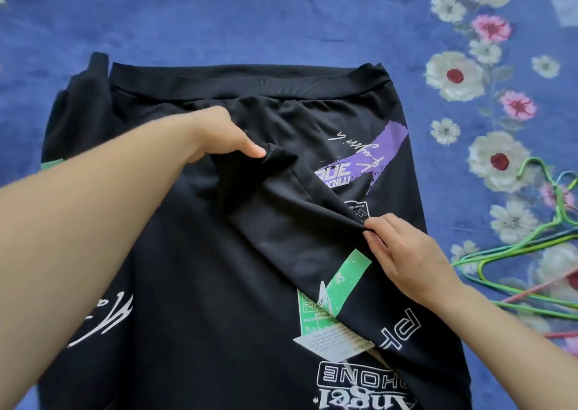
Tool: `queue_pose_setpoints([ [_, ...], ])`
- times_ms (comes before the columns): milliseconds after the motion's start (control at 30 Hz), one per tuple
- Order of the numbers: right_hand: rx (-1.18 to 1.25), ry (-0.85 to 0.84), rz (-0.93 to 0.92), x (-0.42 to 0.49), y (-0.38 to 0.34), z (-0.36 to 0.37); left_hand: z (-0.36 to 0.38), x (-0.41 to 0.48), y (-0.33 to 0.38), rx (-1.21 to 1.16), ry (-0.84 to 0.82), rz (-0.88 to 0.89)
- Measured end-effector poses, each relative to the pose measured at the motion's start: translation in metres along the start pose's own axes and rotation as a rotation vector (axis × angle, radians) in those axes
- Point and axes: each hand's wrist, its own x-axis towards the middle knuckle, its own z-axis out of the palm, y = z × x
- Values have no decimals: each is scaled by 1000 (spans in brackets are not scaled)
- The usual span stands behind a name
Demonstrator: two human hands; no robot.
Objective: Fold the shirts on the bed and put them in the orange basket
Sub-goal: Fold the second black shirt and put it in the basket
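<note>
Head view, close, down onto shirt (219, 284)

The bed (281, 19) in front of me is covered by a blue sheet (312, 9) printed with white and pink flowers, most of them along the right side of the frame. A black shirt (203, 253) with purple, green and white prints lies spread on it, filling the middle and lower part of the frame, its ribbed band toward the top. At the right edge, near the shirt, a loose bunch of thin hangers (528, 253), green, blue and pink, lies on the sheet.
</note>
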Motion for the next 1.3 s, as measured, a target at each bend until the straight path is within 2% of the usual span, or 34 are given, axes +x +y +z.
queue_pose_setpoints([
  [67, 8, -14, 12, -3, 0, -2, -11, -7, 4, 131, -65, -55],
  [100, 10, -21, 18, -4, 0, -3, -16, -8, 4, 82, -127, -57],
  [167, 27, -48, 33, -6, 1, -4, -27, -12, 1, -250, -287, -14],
  [200, 41, -61, 42, -6, 1, -5, -31, -13, 2, -464, -309, 26],
  [267, 70, -76, 63, -7, 0, -5, -34, -10, -1, -756, -194, 69],
  [333, 90, -86, 89, -6, 1, -5, -31, -2, -7, -874, 21, 66],
  [367, 92, -90, 99, -6, 0, -4, -30, 2, -10, -876, 104, 61],
  [433, 73, -90, 93, -6, 0, -2, -28, 11, -19, -677, 237, 106],
  [500, 57, -81, 89, -6, 0, 0, -28, 11, -21, -481, 265, 196],
  [567, 77, -72, 128, -5, -1, 2, -28, 8, -16, -568, 189, 230],
  [633, 94, -63, 154, -4, -1, 3, -31, 6, -9, -745, 36, 138],
  [733, 50, -63, 134, -3, 2, 8, -35, 7, -9, -743, -105, 54],
  [800, -5, -64, 121, -3, 4, 12, -30, 12, -14, -654, -65, 48],
  [867, -52, -55, 119, -3, 5, 15, -22, 21, -24, -441, 73, 69],
  [967, -64, -30, 145, -2, 5, 19, -13, 34, -38, -96, 396, 169],
  [1067, -56, 28, 220, 0, -1, 16, -3, 25, -42, 56, 681, 248],
  [1133, -51, 63, 189, -1, -16, 14, 19, 8, -46, 214, 804, 434],
  [1167, -55, 54, 121, -2, -25, 12, 34, -3, -49, 306, 799, 589],
  [1233, -92, -47, -23, -8, -39, 15, 64, -13, -64, 601, 661, 843],
  [1267, -116, -122, -40, -11, -41, 20, 74, -11, -74, 744, 584, 834],
  [1300, -140, -188, -13, -14, -40, 26, 79, -9, -81, 798, 507, 722],
])
